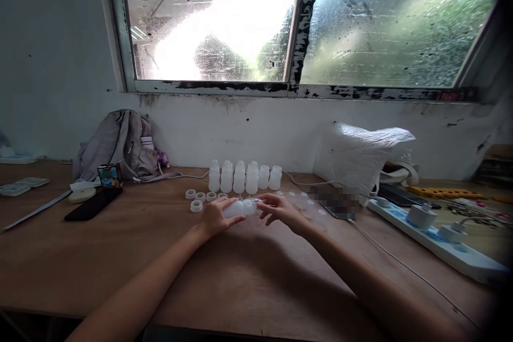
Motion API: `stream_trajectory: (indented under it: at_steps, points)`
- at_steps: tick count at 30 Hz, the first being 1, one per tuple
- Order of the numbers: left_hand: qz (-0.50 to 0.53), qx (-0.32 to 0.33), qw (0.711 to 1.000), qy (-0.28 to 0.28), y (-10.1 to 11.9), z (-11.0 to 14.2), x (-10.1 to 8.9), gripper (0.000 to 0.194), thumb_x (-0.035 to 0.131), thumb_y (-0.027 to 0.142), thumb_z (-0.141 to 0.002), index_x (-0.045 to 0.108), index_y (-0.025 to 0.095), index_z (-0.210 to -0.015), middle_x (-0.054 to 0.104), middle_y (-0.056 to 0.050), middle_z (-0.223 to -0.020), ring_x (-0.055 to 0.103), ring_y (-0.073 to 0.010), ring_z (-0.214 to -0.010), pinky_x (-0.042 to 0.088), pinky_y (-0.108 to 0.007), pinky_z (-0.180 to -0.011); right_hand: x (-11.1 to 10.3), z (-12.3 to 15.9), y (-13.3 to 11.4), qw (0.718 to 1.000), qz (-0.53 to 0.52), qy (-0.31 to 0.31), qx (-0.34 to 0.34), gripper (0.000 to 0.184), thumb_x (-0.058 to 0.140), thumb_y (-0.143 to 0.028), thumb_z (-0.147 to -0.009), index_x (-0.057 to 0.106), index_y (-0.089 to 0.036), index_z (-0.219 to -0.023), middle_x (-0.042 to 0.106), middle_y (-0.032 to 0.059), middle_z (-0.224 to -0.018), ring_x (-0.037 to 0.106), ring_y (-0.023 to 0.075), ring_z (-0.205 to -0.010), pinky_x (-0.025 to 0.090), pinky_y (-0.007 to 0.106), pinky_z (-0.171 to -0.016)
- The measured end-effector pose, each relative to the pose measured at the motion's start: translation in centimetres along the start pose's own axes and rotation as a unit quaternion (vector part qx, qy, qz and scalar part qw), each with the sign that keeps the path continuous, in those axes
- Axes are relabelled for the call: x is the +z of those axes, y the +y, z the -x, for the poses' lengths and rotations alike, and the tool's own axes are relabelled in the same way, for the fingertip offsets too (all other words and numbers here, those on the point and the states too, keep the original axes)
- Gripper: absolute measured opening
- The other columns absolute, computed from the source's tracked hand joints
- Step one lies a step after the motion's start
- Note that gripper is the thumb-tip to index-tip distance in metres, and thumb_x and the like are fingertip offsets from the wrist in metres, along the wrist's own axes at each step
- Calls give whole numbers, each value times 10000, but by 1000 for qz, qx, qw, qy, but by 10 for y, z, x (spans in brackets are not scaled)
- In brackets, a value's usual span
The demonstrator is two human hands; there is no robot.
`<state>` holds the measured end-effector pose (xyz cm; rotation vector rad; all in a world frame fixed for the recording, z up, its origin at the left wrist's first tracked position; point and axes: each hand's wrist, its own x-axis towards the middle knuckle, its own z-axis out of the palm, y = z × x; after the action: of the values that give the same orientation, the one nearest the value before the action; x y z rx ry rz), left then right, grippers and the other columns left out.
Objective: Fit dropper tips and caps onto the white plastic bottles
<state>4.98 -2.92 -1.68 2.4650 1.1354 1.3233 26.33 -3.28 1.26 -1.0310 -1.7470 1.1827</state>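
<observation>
Bottle [236,209] gripped in curled left fingers [227,202]; right fingers [271,199] partly open near top.

Bright window [216,21], white wall [240,133], wooden table [100,262]

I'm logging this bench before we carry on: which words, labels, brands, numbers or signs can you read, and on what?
No text can be read.
Small colorful box: printing too small and blurred.
Power strip: blue markings, too blurred.
Window frame: red marks, perhaps lettering, illegible.
White bottles: no lettering I can make out.
</observation>
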Motion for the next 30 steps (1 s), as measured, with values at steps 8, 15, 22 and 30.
stream_trajectory:
  at_steps: [8, 15, 22, 30]
  points:
    - [-30, 0, 997, 76, -18, -7, -1, 477, 469, 353, -774, 335, 196, -1204, 435, -90, -1158, 427, -205, -1070, 362, -345, -899, -46, -42, -35, 989, 61, 118, -57, 391, 659, -355, -613, 595, -144, -936, 540, 56, -768, 532, 111, -608, 498, 221, -467]
    - [-163, -21, 986, -12, -39, -4, -9, 317, 456, 236, -766, 457, 203, -1082, 492, -63, -1066, 441, -210, -1007, 342, -342, -889, -95, -82, -52, 949, 249, 192, -37, 363, 619, -328, -644, 607, -130, -948, 564, 69, -731, 508, 118, -592, 458, 202, -408]
    - [-216, -63, 972, -63, -48, -3, -14, 298, 460, 234, -752, 493, 201, -1046, 509, -60, -1043, 434, -213, -981, 331, -330, -869, -101, -116, -14, 898, 387, 206, 40, 342, 607, -284, -628, 620, -128, -932, 596, 83, -770, 537, 142, -619, 450, 223, -457]
    - [-260, -109, 957, -70, -60, -2, -17, 307, 453, 247, -747, 488, 189, -1047, 497, -73, -1031, 430, -219, -984, 323, -329, -852, -98, -127, 6, 876, 416, 240, 43, 464, 567, -346, -665, 525, -113, -1064, 587, 117, -887, 553, 178, -740, 448, 269, -584]
